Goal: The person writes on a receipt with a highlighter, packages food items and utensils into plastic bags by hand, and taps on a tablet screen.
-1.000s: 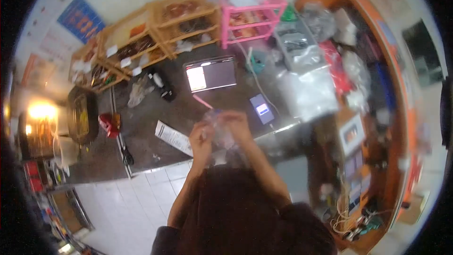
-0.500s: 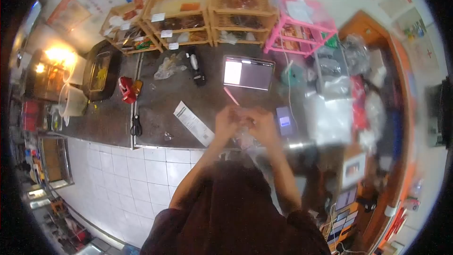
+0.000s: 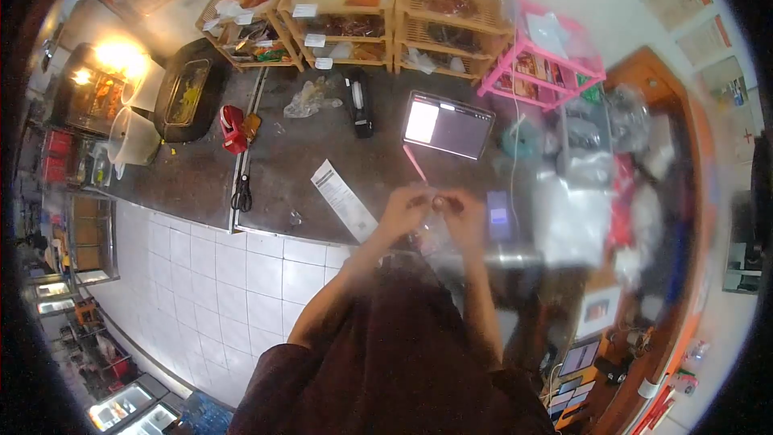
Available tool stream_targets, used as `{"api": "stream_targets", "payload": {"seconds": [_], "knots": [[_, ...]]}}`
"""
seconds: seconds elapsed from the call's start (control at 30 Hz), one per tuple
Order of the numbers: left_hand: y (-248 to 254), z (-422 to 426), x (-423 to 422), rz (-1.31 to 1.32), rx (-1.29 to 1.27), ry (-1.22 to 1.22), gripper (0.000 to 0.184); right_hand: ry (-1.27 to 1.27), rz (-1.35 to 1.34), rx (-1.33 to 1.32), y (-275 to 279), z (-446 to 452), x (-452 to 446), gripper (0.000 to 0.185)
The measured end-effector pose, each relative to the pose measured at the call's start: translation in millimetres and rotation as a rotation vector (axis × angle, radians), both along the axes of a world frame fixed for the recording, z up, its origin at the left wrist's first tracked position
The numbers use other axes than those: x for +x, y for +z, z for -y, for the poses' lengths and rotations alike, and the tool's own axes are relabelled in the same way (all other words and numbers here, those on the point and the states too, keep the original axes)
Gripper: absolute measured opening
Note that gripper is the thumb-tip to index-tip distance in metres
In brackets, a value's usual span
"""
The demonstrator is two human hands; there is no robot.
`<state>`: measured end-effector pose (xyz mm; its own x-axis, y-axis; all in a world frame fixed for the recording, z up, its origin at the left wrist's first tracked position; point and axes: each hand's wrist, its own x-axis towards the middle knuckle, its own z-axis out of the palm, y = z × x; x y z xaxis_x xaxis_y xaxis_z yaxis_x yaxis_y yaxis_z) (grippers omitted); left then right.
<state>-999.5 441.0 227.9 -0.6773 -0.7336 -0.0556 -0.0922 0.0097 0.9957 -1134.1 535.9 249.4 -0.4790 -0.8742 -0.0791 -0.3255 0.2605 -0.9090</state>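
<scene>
My left hand [image 3: 405,208] and my right hand [image 3: 460,213] are close together over the counter's front edge. Between them hangs a small clear plastic bag [image 3: 431,238], its top pinched by the fingers of both hands. Whatever is inside the bag is too blurred to tell. Just beyond the hands, a pink pen-like stick [image 3: 415,163] points toward a tablet [image 3: 448,123] with a lit screen. A printed paper slip [image 3: 344,200] lies left of my left hand. To the right of my right hand rests a phone [image 3: 499,216], its screen lit.
Wooden racks [image 3: 394,40] and a pink rack [image 3: 539,64] line the back. Scissors [image 3: 241,192], a red tool [image 3: 233,129], a black device [image 3: 358,103] and a crumpled plastic bag [image 3: 310,99] lie on the left. White plastic bags [image 3: 572,217] crowd the right.
The camera view has turned, so the counter and its things appear shifted rightward. My hands have moved slightly apart at the fingertips, still holding the plastic bag.
</scene>
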Motion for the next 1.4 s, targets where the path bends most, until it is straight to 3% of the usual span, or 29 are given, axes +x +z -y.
{"api": "stream_targets", "payload": {"seconds": [0.17, 0.23, 0.27, 0.33, 0.37, 0.4, 0.43, 0.47, 0.6, 0.67, 0.8, 0.87, 0.9, 0.97, 1.0, 1.07, 1.17, 1.23, 1.33, 1.4], "knots": [[1, -11, -7, 0.125, -0.069, 0.152, 0.016, -0.305, -0.119, -0.265, 1, -7, 28, 0.009], [10, -8, -7, -0.063, 0.281, 0.259, 0.014, -0.281, 0.017, -0.267, 13, -9, 42, 0.009], [8, -6, -5, -0.063, 0.28, 0.263, 0.014, -0.262, 0.153, -0.263, 16, -10, 45, 0.009], [5, -3, 0, -0.012, -0.086, 0.18, 0.015, -0.152, 0.183, -0.119, -16, -14, 35, 0.011], [8, -3, 1, -0.01, -0.087, 0.184, 0.015, -0.043, 0.209, 0.022, -23, -14, 28, 0.013], [12, -3, 0, -0.089, -0.265, 0.152, 0.016, -0.035, 0.212, 0.021, -29, -16, 19, 0.013], [14, -3, 0, -0.164, -0.444, 0.118, 0.018, -0.012, -0.028, -0.088, -26, -13, 11, 0.018], [13, -5, 2, -0.156, -0.447, 0.126, 0.018, 0.011, -0.267, -0.198, -25, -7, 9, 0.023], [10, -15, 1, -0.154, -0.445, 0.154, 0.024, 0.034, -0.282, -0.207, -3, 7, 18, 0.032], [8, -19, -2, -0.16, -0.474, 0.171, 0.026, 0.084, -0.418, -0.249, -3, 13, 20, 0.037], [-5, -23, 3, -0.085, -0.336, 0.302, 0.028, 0.031, -0.376, -0.154, -12, 8, 32, 0.033], [-23, -20, 6, -0.043, -0.278, 0.325, 0.028, -0.076, 0.118, -0.226, -27, 1, 28, 0.025], [-32, -17, 5, -0.097, -0.176, 0.334, 0.026, -0.068, 0.121, -0.223, -30, -2, 23, 0.025], [-24, -16, 3, -0.152, -0.072, 0.347, 0.024, -0.085, 0.411, -0.097, -25, -4, 16, 0.02], [-19, -20, 2, -0.26, -0.015, 0.357, 0.023, -0.083, 0.413, -0.094, -28, -4, 14, 0.02], [-10, -21, 4, -0.367, 0.042, 0.363, 0.021, -0.125, 0.137, -0.116, -35, 0, 13, 0.019], [-4, -21, 6, -0.451, 0.028, 0.333, 0.019, -0.187, 0.312, -0.206, -31, 8, 5, 0.018], [-2, -29, 20, -0.108, -0.349, 0.22, 0.018, -0.227, 0.284, -0.179, -46, 14, -6, 0.019], [-20, -39, 32, -0.006, -0.403, 0.202, 0.018, -0.29, 0.233, -0.073, -74, 18, -20, 0.023], [-18, -31, 28, -0.053, -0.392, 0.292, 0.019, -0.261, 0.045, -0.227, -70, 26, -13, 0.023]]}}
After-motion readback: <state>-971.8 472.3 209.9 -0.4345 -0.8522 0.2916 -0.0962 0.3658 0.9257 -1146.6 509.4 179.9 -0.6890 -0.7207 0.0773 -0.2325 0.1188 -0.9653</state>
